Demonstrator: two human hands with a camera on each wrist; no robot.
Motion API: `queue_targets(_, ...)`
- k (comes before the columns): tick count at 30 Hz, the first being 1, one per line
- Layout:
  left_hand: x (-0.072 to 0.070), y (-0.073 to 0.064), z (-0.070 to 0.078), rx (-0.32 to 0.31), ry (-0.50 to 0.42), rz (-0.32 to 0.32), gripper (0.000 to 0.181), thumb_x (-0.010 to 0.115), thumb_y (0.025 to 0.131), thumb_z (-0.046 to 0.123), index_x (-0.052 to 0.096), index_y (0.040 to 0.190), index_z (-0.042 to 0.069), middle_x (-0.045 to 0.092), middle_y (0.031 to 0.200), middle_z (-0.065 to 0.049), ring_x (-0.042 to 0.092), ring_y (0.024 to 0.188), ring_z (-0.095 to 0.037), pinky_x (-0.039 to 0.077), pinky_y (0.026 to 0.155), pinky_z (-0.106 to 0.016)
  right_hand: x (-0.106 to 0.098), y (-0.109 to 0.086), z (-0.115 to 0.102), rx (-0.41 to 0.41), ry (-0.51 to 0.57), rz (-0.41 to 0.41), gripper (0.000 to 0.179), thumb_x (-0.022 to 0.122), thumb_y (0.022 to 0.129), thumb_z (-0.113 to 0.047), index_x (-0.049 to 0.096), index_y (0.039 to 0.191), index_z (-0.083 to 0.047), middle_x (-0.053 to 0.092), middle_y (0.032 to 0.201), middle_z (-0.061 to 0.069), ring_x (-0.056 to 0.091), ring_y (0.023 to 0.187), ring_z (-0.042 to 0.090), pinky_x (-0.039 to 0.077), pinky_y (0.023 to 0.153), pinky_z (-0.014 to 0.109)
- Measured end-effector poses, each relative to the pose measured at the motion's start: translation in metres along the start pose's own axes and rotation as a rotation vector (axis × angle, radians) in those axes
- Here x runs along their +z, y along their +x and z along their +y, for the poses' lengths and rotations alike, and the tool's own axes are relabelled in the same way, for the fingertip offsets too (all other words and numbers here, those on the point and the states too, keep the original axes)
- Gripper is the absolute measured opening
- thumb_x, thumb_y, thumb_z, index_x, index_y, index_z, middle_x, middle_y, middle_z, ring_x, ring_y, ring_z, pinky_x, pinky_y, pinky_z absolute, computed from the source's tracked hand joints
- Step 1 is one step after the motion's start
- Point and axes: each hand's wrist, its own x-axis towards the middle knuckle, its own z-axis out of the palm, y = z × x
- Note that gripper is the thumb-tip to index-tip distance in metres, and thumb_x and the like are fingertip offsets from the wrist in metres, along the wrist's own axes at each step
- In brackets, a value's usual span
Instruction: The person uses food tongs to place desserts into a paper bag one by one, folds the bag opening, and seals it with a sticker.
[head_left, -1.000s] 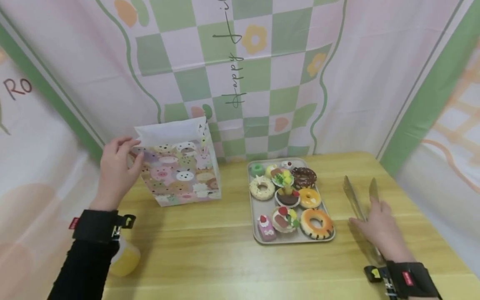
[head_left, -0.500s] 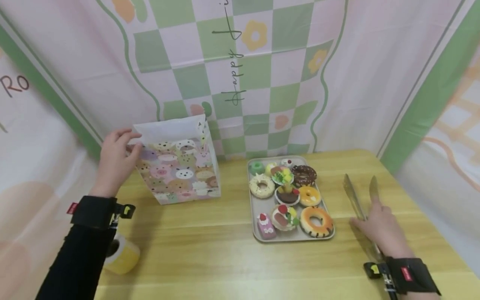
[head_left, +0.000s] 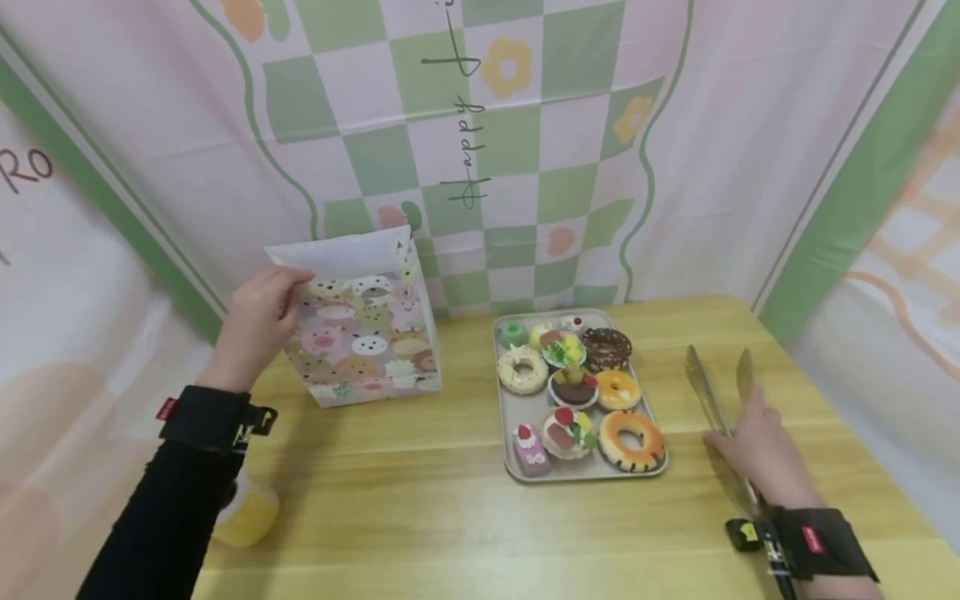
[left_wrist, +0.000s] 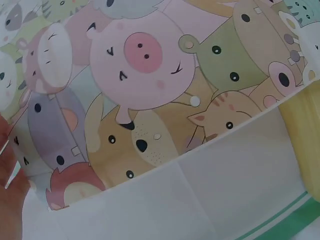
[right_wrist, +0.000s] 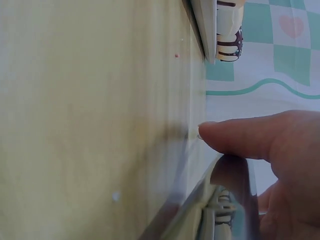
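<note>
A white paper bag (head_left: 367,342) printed with animal faces stands with its top open at the left of the table. My left hand (head_left: 255,325) pinches the left part of its front rim, fingers bent over the edge. That printed front fills most of the left wrist view, with part of the hand (left_wrist: 11,185) at the left border. On the right, metal tongs (head_left: 705,387) lie with their arms spread, tips pointing away from me. My right hand (head_left: 768,454) grips them, thumb at the left arm and fingers by the right one. The right wrist view shows the thumb (right_wrist: 240,135) beside the shiny metal (right_wrist: 232,175).
Between the hands lies a metal tray (head_left: 517,412) holding several toy donuts, tarts and a small purple cake (head_left: 531,454). A yellow-and-white cup-like thing (head_left: 247,517) sits partly behind my left forearm. Behind the wooden table (head_left: 390,508) hangs a green-checked cloth (head_left: 510,150).
My left hand has moved right along the bag's front rim, and its fingers have bent over the edge. The right hand and the tongs have stayed nearly still.
</note>
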Motion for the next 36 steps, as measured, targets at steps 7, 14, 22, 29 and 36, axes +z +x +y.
queue_targets(7, 0.008, 0.0, -0.001, 0.059, 0.018, -0.015, 0.019, 0.069, 0.095, -0.002, 0.07, 0.114, -0.007, 0.075, 0.105, -0.027, 0.07, 0.095, -0.044, 0.058, 0.093, -0.062, 0.0, 0.003, 0.003, 0.075, 0.072, -0.048, 0.102, 0.076, 0.092, -0.026, 0.012, 0.144, 0.034, 0.045, 0.119, 0.058, 0.063, 0.093, 0.059, 0.061, 0.069, 0.059)
queue_targets(14, 0.013, 0.0, 0.0, 0.07, 0.032, 0.035, 0.018, 0.074, 0.094, 0.001, 0.073, 0.112, -0.004, 0.076, 0.103, -0.025, 0.072, 0.095, -0.044, 0.057, 0.094, -0.063, -0.002, 0.005, 0.007, 0.164, 0.078, -0.147, 0.111, 0.069, 0.098, -0.042, 0.003, 0.148, 0.032, 0.035, 0.13, 0.062, 0.058, 0.105, 0.066, 0.06, 0.076, 0.06)
queue_targets(22, 0.016, -0.005, 0.002, 0.112, 0.03, 0.074, 0.021, 0.069, 0.091, -0.009, 0.074, 0.111, -0.004, 0.075, 0.102, -0.025, 0.071, 0.098, -0.046, 0.056, 0.099, -0.065, -0.004, 0.002, 0.005, 0.176, 0.097, -0.146, 0.103, 0.066, 0.099, -0.041, 0.012, 0.14, 0.037, 0.043, 0.121, 0.06, 0.062, 0.096, 0.058, 0.061, 0.07, 0.054)
queue_targets(29, 0.017, -0.009, 0.005, 0.109, -0.001, 0.066, 0.017, 0.065, 0.091, -0.01, 0.071, 0.107, -0.008, 0.073, 0.1, -0.026, 0.069, 0.093, -0.042, 0.06, 0.086, -0.055, -0.003, 0.001, 0.007, 0.156, 0.07, -0.123, 0.096, 0.065, 0.099, -0.039, 0.018, 0.136, 0.037, 0.046, 0.115, 0.057, 0.063, 0.093, 0.057, 0.061, 0.07, 0.056)
queue_targets(36, 0.015, -0.011, 0.004, 0.117, -0.009, 0.062, 0.018, 0.062, 0.089, -0.013, 0.069, 0.105, -0.009, 0.071, 0.097, -0.024, 0.066, 0.089, -0.039, 0.06, 0.08, -0.051, -0.002, -0.001, 0.007, 0.143, 0.06, -0.097, 0.09, 0.063, 0.101, -0.036, 0.021, 0.134, 0.036, 0.047, 0.114, 0.056, 0.062, 0.093, 0.059, 0.06, 0.072, 0.059)
